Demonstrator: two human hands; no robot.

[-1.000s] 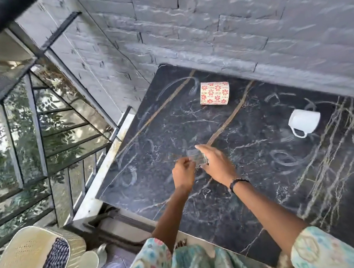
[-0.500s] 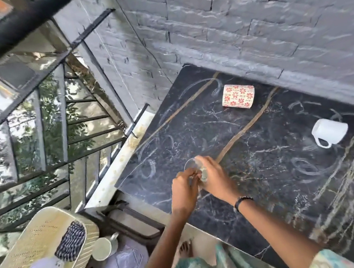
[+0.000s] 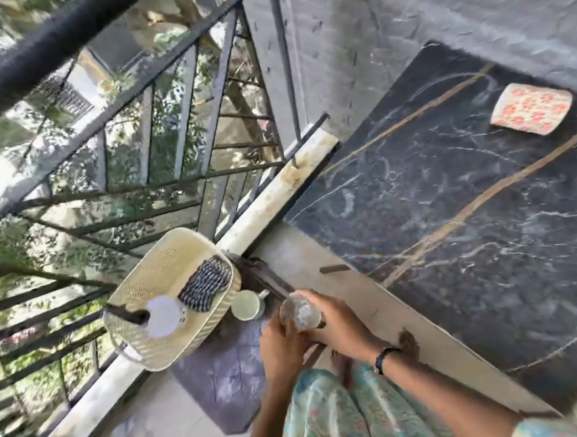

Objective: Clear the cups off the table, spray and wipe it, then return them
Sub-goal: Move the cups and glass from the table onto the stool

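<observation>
Black marble table at right, carrying a floral cup on its side near the wall; cream plastic basket on the floor by the railing, pale mug just beside it. Left hand and right hand, both with fingers curled round a clear glass, hold it off the table's edge, near the mug.

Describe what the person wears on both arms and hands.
Both forearms are bare, and the left hand and right hand wear no gloves. A thin dark band circles the right wrist. A short loose sleeve of pale turquoise fabric printed with pink and cream flowers shows at the right upper arm, blurred at the frame's bottom edge. The left arm's sleeve is out of view.
</observation>
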